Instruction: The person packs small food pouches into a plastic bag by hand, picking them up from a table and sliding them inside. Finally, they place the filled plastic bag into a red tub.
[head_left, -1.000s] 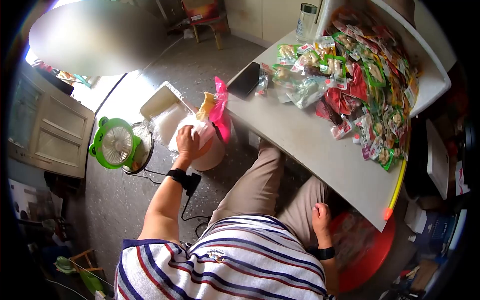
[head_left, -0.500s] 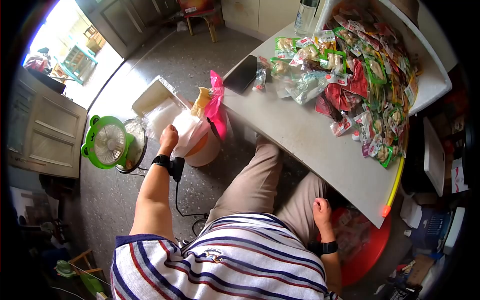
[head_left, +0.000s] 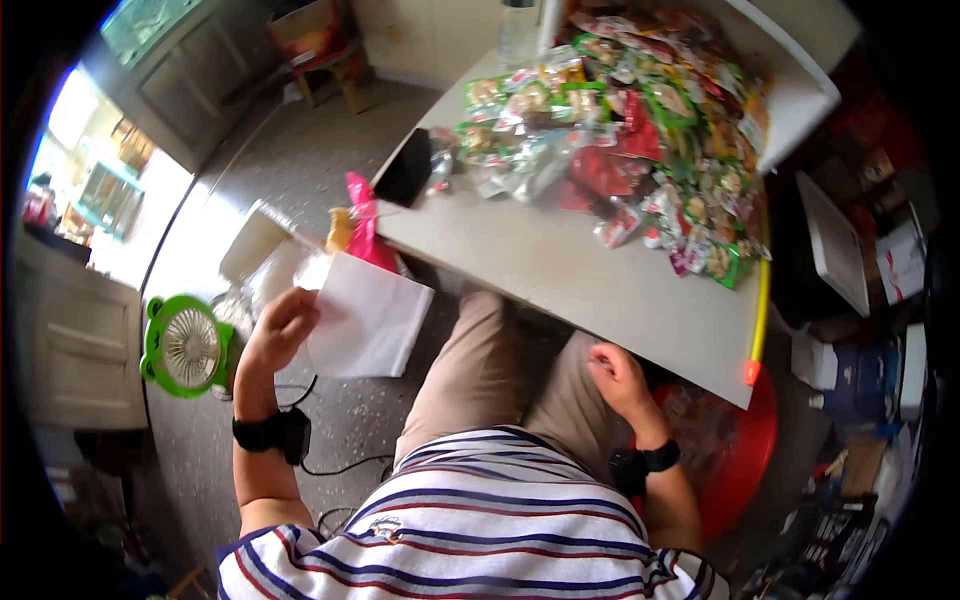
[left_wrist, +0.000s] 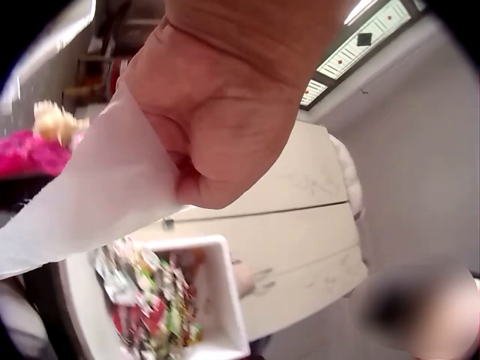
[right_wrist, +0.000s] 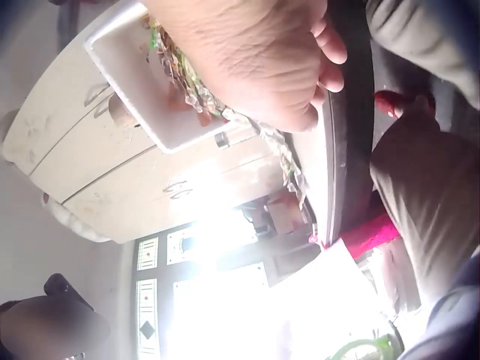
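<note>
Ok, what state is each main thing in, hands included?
White sheet: spread flat, one side held
Left hand: pinching the sheet
Right hand: loosely curled, holding nothing visible
White box: open
Packets: heaped, spilling onto the table
Phone: flat, face dark
Green fan: upright; spinning unclear

the sheet point(head_left: 368, 318) is between the fan point(head_left: 190, 346), left, and table point(head_left: 560, 265), right.

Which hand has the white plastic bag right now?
The left hand: it pinches the white plastic bag at one edge. The right hand, near the edge of the table, visibly holds nothing.
</note>
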